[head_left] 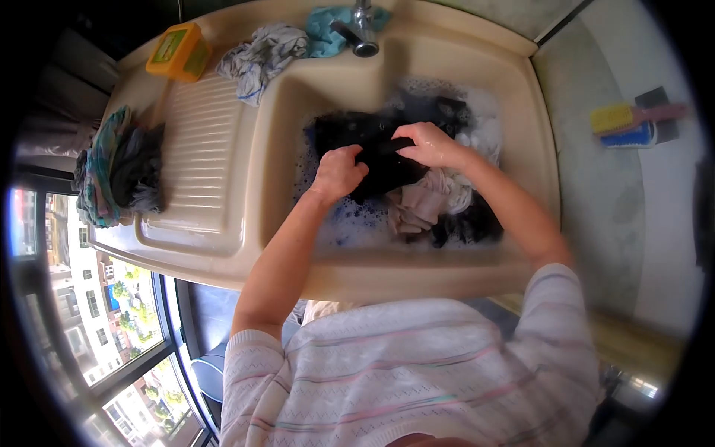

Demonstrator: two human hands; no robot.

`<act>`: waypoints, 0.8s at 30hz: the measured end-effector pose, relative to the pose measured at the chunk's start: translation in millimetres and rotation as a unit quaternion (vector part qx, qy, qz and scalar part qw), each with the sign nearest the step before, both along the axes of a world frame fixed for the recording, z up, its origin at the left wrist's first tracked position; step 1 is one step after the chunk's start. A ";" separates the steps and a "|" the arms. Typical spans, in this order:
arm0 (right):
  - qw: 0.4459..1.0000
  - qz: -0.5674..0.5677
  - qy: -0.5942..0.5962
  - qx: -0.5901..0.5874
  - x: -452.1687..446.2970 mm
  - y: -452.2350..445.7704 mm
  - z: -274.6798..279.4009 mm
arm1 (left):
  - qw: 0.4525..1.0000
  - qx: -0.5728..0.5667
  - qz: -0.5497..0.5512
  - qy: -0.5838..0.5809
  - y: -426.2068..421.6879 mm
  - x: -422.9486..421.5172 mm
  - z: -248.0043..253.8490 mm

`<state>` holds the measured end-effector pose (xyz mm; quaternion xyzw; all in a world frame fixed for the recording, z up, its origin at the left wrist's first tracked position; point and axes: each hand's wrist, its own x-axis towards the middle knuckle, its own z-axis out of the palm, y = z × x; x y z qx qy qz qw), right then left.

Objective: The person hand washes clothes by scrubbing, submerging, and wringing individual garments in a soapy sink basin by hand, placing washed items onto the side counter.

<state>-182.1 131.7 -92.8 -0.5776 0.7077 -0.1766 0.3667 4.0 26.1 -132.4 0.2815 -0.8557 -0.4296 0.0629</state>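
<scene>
Over the soapy basin of a beige sink point(406, 277), my left hand point(339, 174) is closed on a black cloth point(389, 170). Fingers of my right hand point(430, 146) pinch the same cloth a little to the right, so a stretch of it lies between both hands. More dark fabric spreads in the water behind them. A pale pink and white garment point(421, 201) lies bunched in the basin below my right hand. White suds float along the basin's edges.
Left of the basin is a ribbed washboard point(195, 149), with bundled clothes point(134, 175) at its outer edge. A yellow container point(179, 52), a grey-white cloth point(268, 56) and a faucet point(363, 33) stand along the back. Brushes point(629, 119) rest at right.
</scene>
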 end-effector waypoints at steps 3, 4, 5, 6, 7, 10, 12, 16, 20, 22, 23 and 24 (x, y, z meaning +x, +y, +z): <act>0.976 -0.042 -0.203 0.064 31.3 3.2 19.0 | 0.948 0.287 0.112 0.081 2.0 -7.7 -16.5; 0.991 -0.029 -0.132 0.019 45.0 5.0 17.7 | 0.889 0.427 0.130 0.102 6.0 -9.7 -11.8; 0.996 -0.032 -0.069 -0.046 50.0 3.5 -10.2 | 0.809 0.557 0.145 0.121 8.8 -11.2 -8.9; 0.993 -0.034 -0.004 -0.112 51.7 1.7 -39.7 | 0.808 0.559 0.136 0.128 10.0 -12.1 -8.3; 0.992 -0.077 -0.026 -0.095 51.8 -1.5 -42.8 | 0.806 0.562 0.128 0.135 10.6 -12.7 -7.7; 0.986 -0.110 -0.071 -0.102 25.1 -8.5 -36.1 | 0.833 0.514 0.128 0.159 4.7 -11.2 5.4; 0.950 -0.189 -0.208 -0.139 3.6 -16.0 -0.5 | 0.874 0.438 0.105 0.182 -9.2 -7.0 16.2; 0.909 -0.201 -0.220 -0.291 -20.0 -10.6 130.1 | 0.869 0.448 0.162 0.134 -20.2 -0.4 10.6; 0.885 -0.196 -0.166 -0.387 -41.7 2.9 171.0 | 0.880 0.446 0.115 0.116 -16.8 -2.0 8.4; 0.899 -0.188 -0.162 -0.361 -45.3 1.7 159.3 | 0.882 0.445 0.115 0.102 -17.0 -3.5 5.4; 0.904 -0.199 -0.160 -0.342 -48.3 -1.4 138.1 | 0.883 0.444 0.115 0.094 -17.2 -4.2 4.0; 0.909 -0.210 -0.159 -0.324 -53.2 -4.6 110.8 | 0.883 0.447 0.112 0.090 -17.7 -5.2 2.1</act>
